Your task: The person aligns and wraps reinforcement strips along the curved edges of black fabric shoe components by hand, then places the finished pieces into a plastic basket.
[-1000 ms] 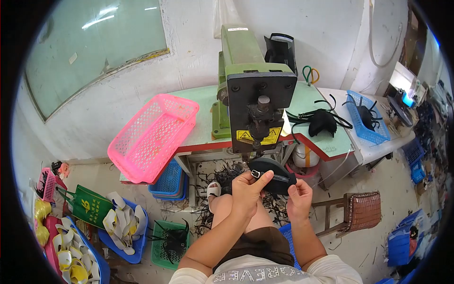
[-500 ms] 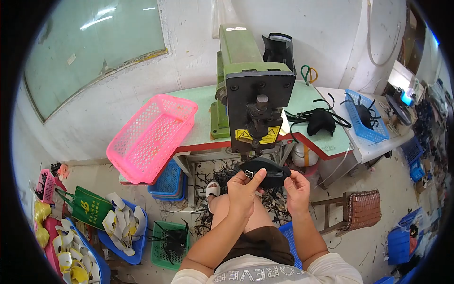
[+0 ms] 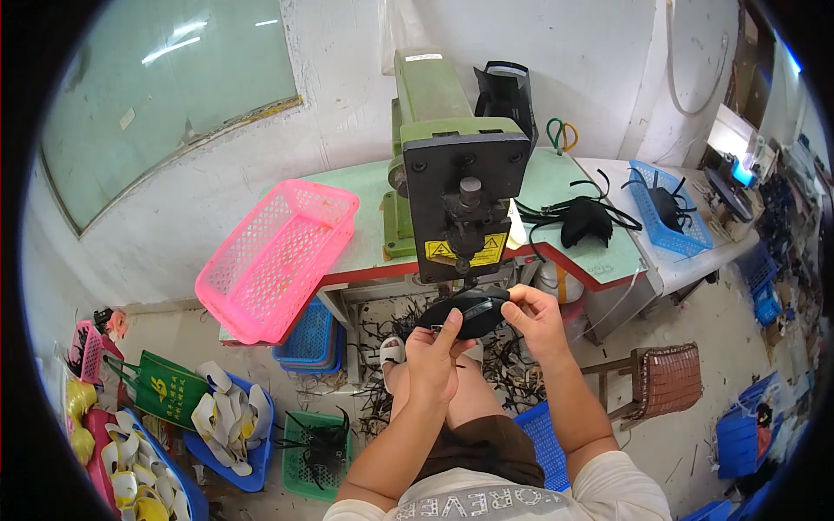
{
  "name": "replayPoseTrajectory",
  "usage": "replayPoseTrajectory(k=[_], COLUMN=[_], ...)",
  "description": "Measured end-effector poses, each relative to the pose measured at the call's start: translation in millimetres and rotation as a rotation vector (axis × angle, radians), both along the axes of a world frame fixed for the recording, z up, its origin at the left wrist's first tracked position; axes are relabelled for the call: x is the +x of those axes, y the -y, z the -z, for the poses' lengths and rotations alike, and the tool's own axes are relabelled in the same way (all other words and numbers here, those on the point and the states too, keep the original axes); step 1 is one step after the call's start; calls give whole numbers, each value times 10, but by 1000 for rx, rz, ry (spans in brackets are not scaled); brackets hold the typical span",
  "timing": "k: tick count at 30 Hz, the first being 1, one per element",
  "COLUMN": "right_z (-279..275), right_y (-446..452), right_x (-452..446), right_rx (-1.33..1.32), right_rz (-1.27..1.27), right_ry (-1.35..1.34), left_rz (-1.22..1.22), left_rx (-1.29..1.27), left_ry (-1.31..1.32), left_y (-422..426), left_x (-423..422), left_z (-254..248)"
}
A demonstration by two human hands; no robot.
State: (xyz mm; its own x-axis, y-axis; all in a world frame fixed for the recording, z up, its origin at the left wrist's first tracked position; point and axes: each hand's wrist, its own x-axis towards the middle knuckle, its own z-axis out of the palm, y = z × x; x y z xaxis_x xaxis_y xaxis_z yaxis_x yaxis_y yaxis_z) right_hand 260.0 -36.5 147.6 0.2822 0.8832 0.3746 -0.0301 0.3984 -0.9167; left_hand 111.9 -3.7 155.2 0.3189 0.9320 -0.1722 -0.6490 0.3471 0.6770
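Off the red front edge of the pale-green bench [image 3: 610, 256], near the black-faced green metal press [image 3: 458, 165], pinching opposite ends of a rounded, soft-looking black piece [image 3: 476, 326] with left hand [image 3: 432, 360] and right hand [image 3: 540, 323]. Keep it level, with thumbs clear.

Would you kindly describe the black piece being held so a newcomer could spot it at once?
Find the green machine on the bench and look just below its black front plate in view. There the rounded black piece is held by the left hand and right hand. Being held sets it apart from the strappy black piece lying on the bench, right of the machine.
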Motion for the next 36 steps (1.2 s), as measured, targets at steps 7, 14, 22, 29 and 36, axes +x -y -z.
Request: replayPoseTrajectory(k=[7, 14, 22, 29, 36], right_z=[-80, -86, -12, 64, 63], right_y=[-134, -211, -193, -155, -105], right_x=[21, -37, -79, -56, -72], right_rx=[-50, -64, -98, -105, -182], right_rz=[-42, -25, -65, -98, -175], right_ry=[54, 141, 2, -68, -171], left_rz=[81, 80, 111, 135, 146], left_rx=[-43, -60, -145, -216, -318], left_ry=[19, 132, 228, 286, 510], left_y=[-21, -57, -57, -16, -40], left_x=[-100, -178, -229, -254, -335], left_z=[32, 86, 177, 223, 345])
